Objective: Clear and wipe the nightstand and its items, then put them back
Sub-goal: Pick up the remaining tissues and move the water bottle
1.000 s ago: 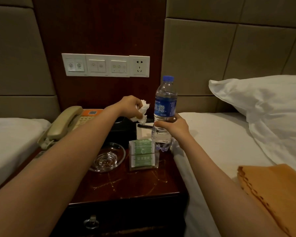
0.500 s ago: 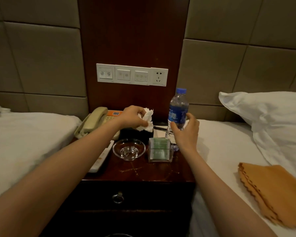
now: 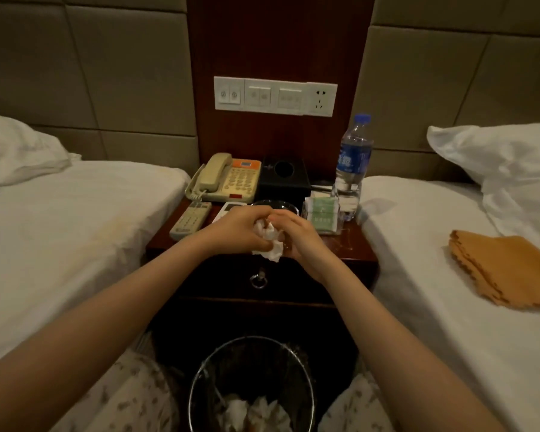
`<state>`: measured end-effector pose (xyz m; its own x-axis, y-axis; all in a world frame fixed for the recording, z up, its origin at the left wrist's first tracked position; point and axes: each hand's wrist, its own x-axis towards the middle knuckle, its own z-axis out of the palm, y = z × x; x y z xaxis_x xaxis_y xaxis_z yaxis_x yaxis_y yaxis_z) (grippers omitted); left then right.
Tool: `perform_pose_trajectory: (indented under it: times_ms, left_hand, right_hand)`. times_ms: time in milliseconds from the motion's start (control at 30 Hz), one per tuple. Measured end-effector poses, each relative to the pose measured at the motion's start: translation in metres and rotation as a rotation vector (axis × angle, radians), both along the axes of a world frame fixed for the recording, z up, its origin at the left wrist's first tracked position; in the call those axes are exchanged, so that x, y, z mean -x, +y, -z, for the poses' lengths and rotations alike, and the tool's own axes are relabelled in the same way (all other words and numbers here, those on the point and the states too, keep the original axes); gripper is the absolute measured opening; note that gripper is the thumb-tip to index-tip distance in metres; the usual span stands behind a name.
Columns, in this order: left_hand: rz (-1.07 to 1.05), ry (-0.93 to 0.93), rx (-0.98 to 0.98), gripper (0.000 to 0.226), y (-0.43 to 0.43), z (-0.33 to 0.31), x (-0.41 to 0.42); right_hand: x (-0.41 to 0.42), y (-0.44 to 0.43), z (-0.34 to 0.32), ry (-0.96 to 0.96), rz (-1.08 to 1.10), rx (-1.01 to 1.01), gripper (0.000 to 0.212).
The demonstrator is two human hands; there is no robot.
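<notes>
While the left hand (image 3: 236, 230) grips a tissue (image 3: 270, 246), the right hand (image 3: 301, 236) apparently pinches it

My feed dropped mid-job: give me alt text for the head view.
Left grip and right grip hold a crumpled tissue over the front edge of the nightstand; a bin holding tissues stands on the floor before it. Phone, remotes, black box and bottle sit on top; an orange cloth lies on the right bed.
</notes>
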<state>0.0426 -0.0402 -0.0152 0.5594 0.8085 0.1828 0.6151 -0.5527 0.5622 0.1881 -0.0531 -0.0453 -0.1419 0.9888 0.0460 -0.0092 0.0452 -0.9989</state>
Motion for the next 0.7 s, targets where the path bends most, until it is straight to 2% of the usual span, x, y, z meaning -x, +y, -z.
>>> perform_pose_trajectory:
  times_ms: [67, 167, 300, 467, 600, 700]
  left_hand:
    - [-0.019, -0.058, 0.07, 0.041, -0.01, 0.012, 0.012]
    - [-0.059, -0.127, 0.187, 0.051, -0.025, 0.04, 0.028]
    - [-0.165, -0.109, 0.329, 0.057, -0.036, 0.088, 0.041]
    - [-0.197, -0.056, 0.486, 0.054, -0.043, 0.124, 0.053]
    - [-0.21, 0.157, 0.645, 0.048, -0.042, 0.135, 0.053]
    - [-0.219, 0.323, 0.647, 0.052, -0.044, 0.147, 0.044]
  right_hand:
    - [0.005, -0.008, 0.016, 0.052, -0.047, 0.079, 0.01]
    - [0.011, -0.021, 0.045, -0.007, -0.041, 0.125, 0.012]
    - [0.016, -0.035, 0.073, -0.09, 0.053, 0.265, 0.014]
    - [0.018, -0.037, 0.087, -0.529, 0.141, 0.323, 0.016]
    - [0.021, -0.04, 0.096, -0.83, -0.001, 0.376, 0.018]
    - [0.029, -0.046, 0.104, -0.971, -0.131, 0.45, 0.027]
